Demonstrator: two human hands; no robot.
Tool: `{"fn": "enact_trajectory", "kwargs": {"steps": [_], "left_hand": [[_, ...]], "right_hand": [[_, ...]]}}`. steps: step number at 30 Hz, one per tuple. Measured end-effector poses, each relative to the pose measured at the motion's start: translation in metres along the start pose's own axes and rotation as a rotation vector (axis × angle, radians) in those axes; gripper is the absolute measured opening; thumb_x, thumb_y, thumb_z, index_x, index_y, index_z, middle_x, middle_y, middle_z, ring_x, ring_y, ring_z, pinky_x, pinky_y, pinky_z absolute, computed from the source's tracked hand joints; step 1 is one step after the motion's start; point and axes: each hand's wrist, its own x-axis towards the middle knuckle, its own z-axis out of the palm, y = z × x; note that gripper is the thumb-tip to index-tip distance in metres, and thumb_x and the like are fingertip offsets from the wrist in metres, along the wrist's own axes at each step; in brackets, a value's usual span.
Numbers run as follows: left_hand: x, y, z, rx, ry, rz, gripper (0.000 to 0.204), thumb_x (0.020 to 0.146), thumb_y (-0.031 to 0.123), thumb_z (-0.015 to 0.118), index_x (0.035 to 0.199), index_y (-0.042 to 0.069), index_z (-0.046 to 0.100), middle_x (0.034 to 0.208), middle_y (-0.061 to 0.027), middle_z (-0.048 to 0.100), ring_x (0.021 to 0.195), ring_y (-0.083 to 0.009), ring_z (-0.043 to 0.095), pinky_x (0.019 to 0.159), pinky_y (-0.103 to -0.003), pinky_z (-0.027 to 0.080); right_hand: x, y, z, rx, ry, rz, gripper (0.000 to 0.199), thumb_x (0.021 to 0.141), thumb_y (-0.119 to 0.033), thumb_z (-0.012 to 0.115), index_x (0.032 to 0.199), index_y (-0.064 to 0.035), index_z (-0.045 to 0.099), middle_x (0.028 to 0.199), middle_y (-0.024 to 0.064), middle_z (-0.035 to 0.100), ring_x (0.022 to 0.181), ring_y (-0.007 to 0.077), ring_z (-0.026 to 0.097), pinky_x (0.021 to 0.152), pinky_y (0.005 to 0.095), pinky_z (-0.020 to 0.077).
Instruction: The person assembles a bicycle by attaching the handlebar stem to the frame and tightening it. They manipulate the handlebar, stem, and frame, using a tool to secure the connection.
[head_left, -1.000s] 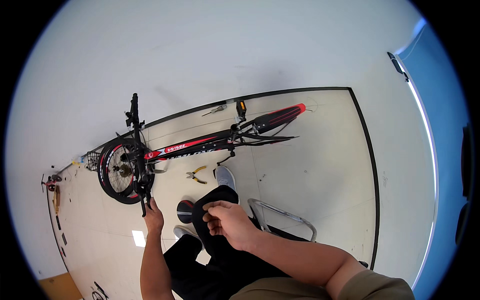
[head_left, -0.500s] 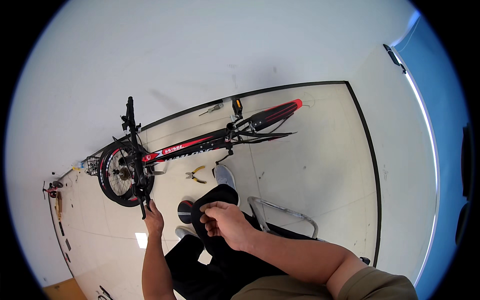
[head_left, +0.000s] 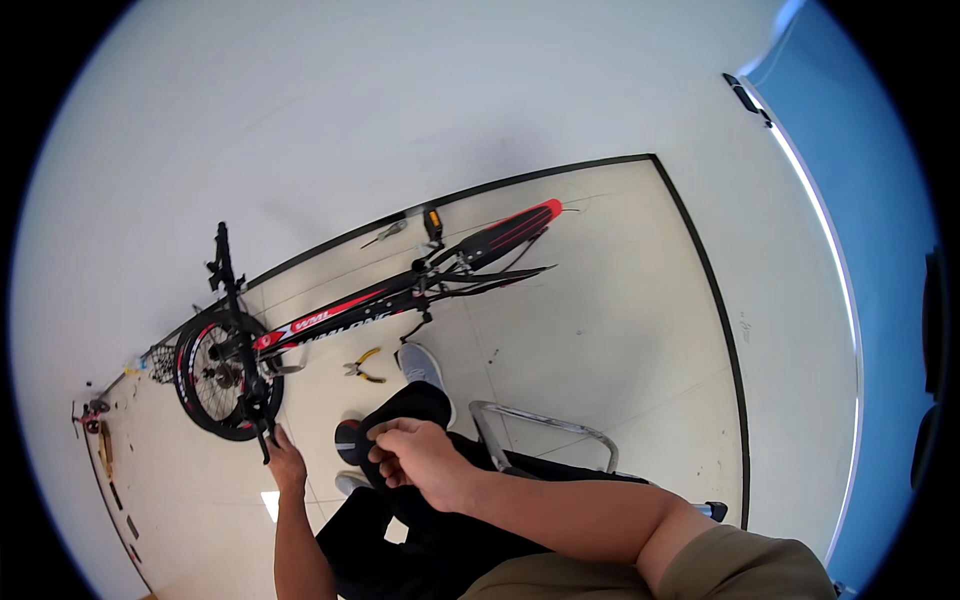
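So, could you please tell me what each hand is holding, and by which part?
The left hand grips the bicycle by its handlebar end; the right hand holds a small dark object, grip unclear.

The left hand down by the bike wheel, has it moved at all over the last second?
No. The left hand remains at the lower end of the handlebar, just below the front wheel, as before.

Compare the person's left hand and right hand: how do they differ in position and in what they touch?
The left hand reaches out to the bicycle's handlebar beside the front wheel; the right hand stays near the knee, over a dark rounded object. The left forearm looks nearly straight, the right one bent across the body. Both are bare.
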Motion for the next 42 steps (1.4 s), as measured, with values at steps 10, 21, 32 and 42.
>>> {"fn": "enact_trajectory", "kwargs": {"steps": [10,21,32,42], "left_hand": [[0.005,-0.014,0.000,0.025,-0.044,-0.047,0.067,0.106,0.055,0.039,0.124,-0.007,0.055,0.115,-0.0378,0.062,0.108,-0.0546,0.060,0.090,-0.056,0.048],[-0.006,0.023,-0.007,-0.066,-0.115,-0.112,0.071,0.102,0.063,0.040,0.134,0.000,0.050,0.092,-0.0278,0.069,0.060,-0.0398,0.067,0.045,-0.046,0.050],[0.005,0.005,-0.009,0.029,-0.045,0.032,0.057,0.105,0.051,0.043,0.126,0.000,0.057,0.109,-0.0373,0.065,0.106,-0.0558,0.060,0.088,-0.061,0.050],[-0.024,0.021,-0.023,0.008,-0.145,-0.055,0.061,0.105,0.053,0.039,0.124,0.000,0.061,0.111,-0.0353,0.066,0.110,-0.0542,0.060,0.091,-0.059,0.049]], "right_hand": [[-0.003,0.001,0.004,-0.007,0.024,-0.010,0.012,0.099,-0.015,0.054,0.102,-0.0061,0.062,0.084,0.0013,0.062,0.065,0.0100,0.055,0.060,0.0286,0.0485],[-0.008,0.020,-0.018,-0.014,-0.002,-0.057,0.013,0.098,-0.016,0.056,0.100,-0.0059,0.063,0.083,0.0016,0.063,0.065,0.0102,0.056,0.060,0.0285,0.0483],[0.000,0.010,-0.001,-0.002,-0.040,-0.064,0.018,0.100,-0.013,0.055,0.112,-0.0033,0.062,0.090,0.0065,0.067,0.074,0.0170,0.062,0.069,0.0338,0.0531],[-0.006,-0.024,0.016,-0.021,-0.041,-0.059,0.018,0.100,-0.012,0.051,0.112,-0.0042,0.062,0.091,0.0063,0.065,0.078,0.0167,0.061,0.071,0.0333,0.0516]]}}
